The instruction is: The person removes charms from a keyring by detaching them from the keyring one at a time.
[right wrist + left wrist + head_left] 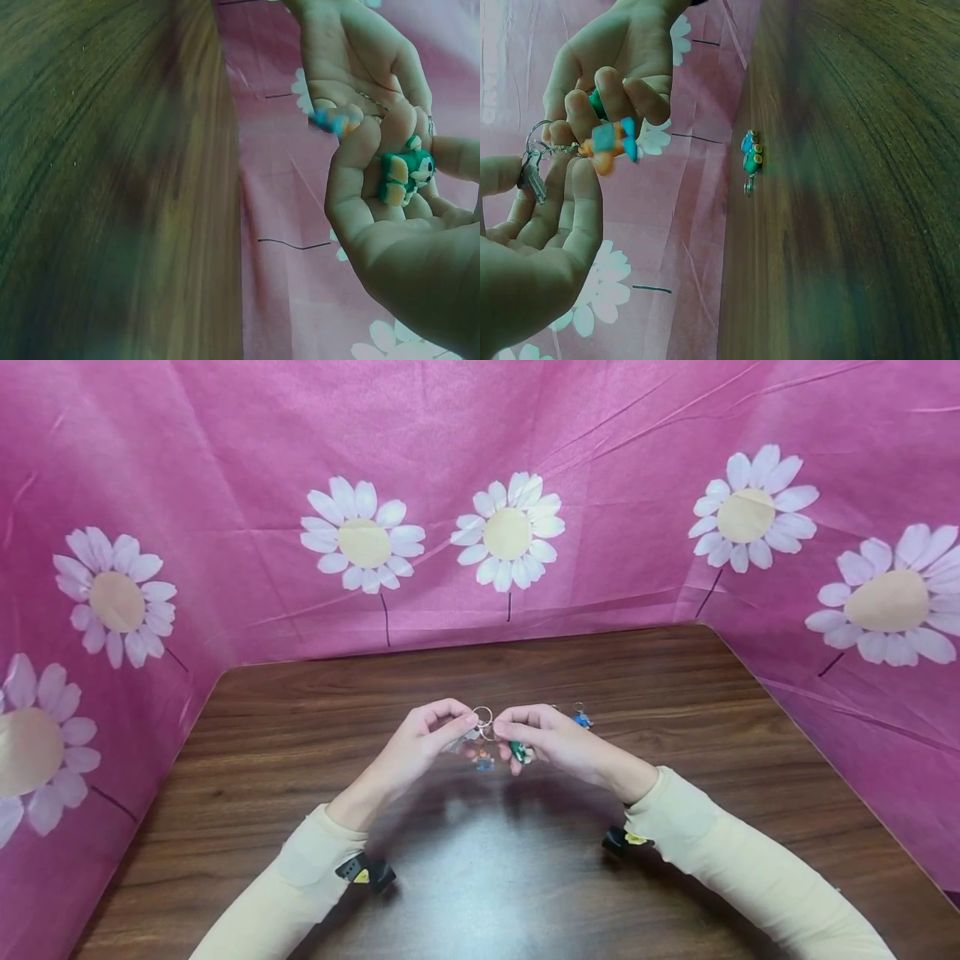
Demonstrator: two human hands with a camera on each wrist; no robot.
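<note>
My left hand [420, 739] pinches a silver key [532, 178] and its metal key ring [482, 717] between thumb and forefinger. From the ring, a short chain carries an orange and blue figure charm [611, 146], hanging free between the hands. Close by on the right, my right hand [555, 739] has thumb and forefinger together at the ring's side and holds a green figure keychain [403, 176] against its curled fingers. Exactly where that keychain's own ring sits is hidden by the fingertips.
On the brown wooden table [300, 760], a blue figure keychain [582, 719] lies beyond my right hand. Beside it, the left wrist view shows a green figure [752, 159] with a ring. A pink daisy-print cloth [637, 568] borders the back and sides.
</note>
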